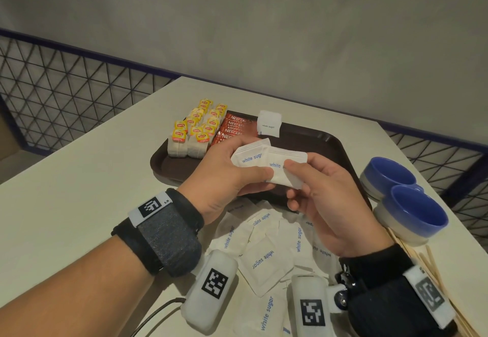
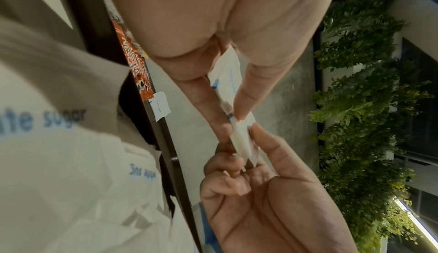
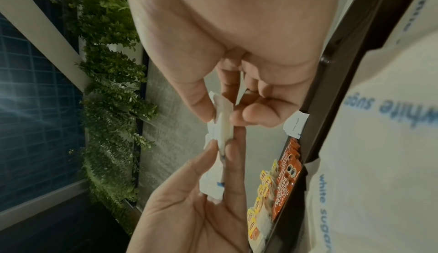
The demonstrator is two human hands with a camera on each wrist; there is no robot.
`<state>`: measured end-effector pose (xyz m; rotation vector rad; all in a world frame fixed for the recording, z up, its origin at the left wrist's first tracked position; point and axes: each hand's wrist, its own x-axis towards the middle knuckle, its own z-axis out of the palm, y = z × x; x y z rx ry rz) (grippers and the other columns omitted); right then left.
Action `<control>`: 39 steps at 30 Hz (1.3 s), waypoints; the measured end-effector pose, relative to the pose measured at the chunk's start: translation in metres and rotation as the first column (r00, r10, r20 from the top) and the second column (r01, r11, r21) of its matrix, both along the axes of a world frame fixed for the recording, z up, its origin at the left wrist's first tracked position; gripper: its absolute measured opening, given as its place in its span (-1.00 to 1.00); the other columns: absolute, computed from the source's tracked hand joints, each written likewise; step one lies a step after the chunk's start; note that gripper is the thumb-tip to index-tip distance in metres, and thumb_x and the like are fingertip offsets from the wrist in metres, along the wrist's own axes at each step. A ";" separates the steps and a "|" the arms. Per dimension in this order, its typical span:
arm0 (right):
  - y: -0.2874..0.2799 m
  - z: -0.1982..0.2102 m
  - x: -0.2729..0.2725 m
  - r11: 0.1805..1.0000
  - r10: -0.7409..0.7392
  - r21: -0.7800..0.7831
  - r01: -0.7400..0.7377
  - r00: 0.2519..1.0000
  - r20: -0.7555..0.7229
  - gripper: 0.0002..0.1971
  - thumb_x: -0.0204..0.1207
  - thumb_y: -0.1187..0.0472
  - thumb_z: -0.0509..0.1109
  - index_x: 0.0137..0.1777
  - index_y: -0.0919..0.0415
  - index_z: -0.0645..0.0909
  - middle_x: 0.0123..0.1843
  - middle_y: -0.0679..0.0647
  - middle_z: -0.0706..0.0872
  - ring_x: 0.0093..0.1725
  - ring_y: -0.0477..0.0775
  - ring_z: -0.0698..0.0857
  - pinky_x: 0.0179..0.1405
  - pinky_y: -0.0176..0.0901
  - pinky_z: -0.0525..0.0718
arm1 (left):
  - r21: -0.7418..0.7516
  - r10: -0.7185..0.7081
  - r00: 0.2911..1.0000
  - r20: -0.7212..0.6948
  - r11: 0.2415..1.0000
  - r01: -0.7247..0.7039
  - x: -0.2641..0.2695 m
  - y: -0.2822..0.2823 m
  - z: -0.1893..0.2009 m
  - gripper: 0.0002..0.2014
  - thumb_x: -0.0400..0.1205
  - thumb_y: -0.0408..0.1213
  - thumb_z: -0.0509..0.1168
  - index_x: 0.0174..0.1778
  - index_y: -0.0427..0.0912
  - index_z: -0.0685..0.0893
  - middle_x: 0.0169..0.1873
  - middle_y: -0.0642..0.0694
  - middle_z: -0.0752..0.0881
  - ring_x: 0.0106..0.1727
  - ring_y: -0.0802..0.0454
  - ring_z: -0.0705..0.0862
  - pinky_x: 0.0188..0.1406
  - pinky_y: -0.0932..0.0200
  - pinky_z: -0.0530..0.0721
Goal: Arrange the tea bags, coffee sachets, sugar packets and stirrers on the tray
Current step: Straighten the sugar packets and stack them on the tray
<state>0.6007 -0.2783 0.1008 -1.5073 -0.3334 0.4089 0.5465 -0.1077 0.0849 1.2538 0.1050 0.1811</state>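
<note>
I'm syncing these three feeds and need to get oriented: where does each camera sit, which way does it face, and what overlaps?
Head: looks forward and down at the tray; both forearms show, left hand and right hand holding sugar packets.
Left wrist: looks along the left palm at its fingertips; the right hand shows opposite.
Right wrist: looks along the right palm; the left hand shows opposite.
Shared: all show the held packets and coffee sachets.

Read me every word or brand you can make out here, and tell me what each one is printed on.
"white sugar": sugar packets held by left hand and right hand, loose packets, upright stack.
"NESCAFE": coffee sachets; "CLASSIC".
"Lipton": tea bag tags.
"LS": left wristband.
Smaller print: unreadable.
</note>
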 end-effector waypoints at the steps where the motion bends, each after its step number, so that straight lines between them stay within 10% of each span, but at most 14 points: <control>1: 0.000 0.000 0.000 1.000 -0.006 -0.005 0.006 1.000 0.006 -0.83 0.69 0.21 0.41 0.21 0.10 0.77 0.08 0.08 0.87 -0.27 0.02 0.58 -0.37 -0.17 0.58 | -0.001 0.001 1.000 -0.001 1.000 -0.001 0.000 0.000 0.000 -0.53 0.52 -0.61 0.50 0.27 -0.08 0.69 0.30 -0.17 0.76 0.32 -0.25 0.77 0.02 -0.09 0.88; 9: 0.002 0.001 -0.002 0.994 -0.083 -0.069 0.087 0.995 0.054 -0.90 0.66 0.19 0.44 0.08 0.08 0.79 0.03 -0.03 0.88 -0.05 0.20 0.75 -0.18 -0.08 0.66 | 0.020 0.006 1.000 -0.010 1.000 -0.006 -0.001 -0.002 0.003 -0.55 0.54 -0.62 0.49 0.24 -0.08 0.69 0.27 -0.16 0.78 0.27 -0.21 0.80 0.03 -0.12 0.88; 14: -0.002 0.011 0.002 0.952 -0.191 -0.173 0.252 0.932 0.307 -0.91 0.59 0.18 0.50 -0.03 -0.04 0.81 -0.14 -0.12 0.84 -0.21 -0.15 0.77 -0.35 -0.38 0.63 | 0.026 -0.020 1.000 -0.022 0.999 0.021 -0.003 -0.003 0.006 -0.58 0.54 -0.64 0.49 0.17 -0.07 0.72 0.19 -0.12 0.82 0.21 -0.15 0.83 0.04 -0.12 0.88; 20: 0.011 0.049 0.014 0.857 0.083 -0.503 0.116 0.931 0.356 -0.92 0.59 0.28 0.50 -0.13 0.17 0.78 -0.34 0.04 0.81 -0.55 -0.14 0.62 -0.53 -0.24 0.57 | -0.027 0.046 0.998 -0.044 0.998 -0.048 0.000 0.001 0.005 -0.62 0.59 -0.61 0.46 0.22 -0.10 0.68 0.21 -0.16 0.80 0.16 -0.16 0.85 0.00 -0.03 0.89; 26: 0.034 0.092 0.093 0.852 0.111 -0.507 0.131 0.901 0.420 -0.95 0.62 0.34 0.48 0.01 0.33 0.70 -0.24 0.19 0.71 -0.37 0.03 0.61 -0.39 -0.08 0.56 | -0.125 0.115 0.987 -0.114 0.984 -0.129 0.007 0.015 0.007 -0.65 0.71 -0.60 0.29 0.16 0.00 0.61 0.14 -0.27 0.81 -0.06 -0.12 0.91 -0.08 0.09 0.89; 33: 0.073 0.055 0.186 0.588 0.212 -0.802 0.109 0.936 0.282 -0.91 0.66 0.42 0.39 0.12 0.39 0.64 -0.05 0.47 0.74 -0.25 0.22 0.67 -0.39 -0.12 0.57 | -0.130 0.038 0.985 -0.166 0.990 -0.060 0.013 0.019 0.003 -0.59 0.69 -0.61 0.28 0.40 -0.16 0.57 0.25 -0.32 0.75 0.03 -0.19 0.89 -0.14 0.16 0.87; 39: 0.097 0.026 0.220 0.529 0.197 -0.839 0.129 0.943 0.269 -0.86 0.67 0.38 0.39 0.18 0.36 0.66 -0.23 0.24 0.75 -0.49 -0.01 0.65 -0.62 -0.28 0.54 | -0.167 0.007 0.988 -0.154 0.985 -0.033 0.013 0.022 0.004 -0.67 0.69 -0.62 0.25 0.14 -0.07 0.61 0.26 -0.31 0.73 0.13 -0.19 0.85 -0.24 0.23 0.84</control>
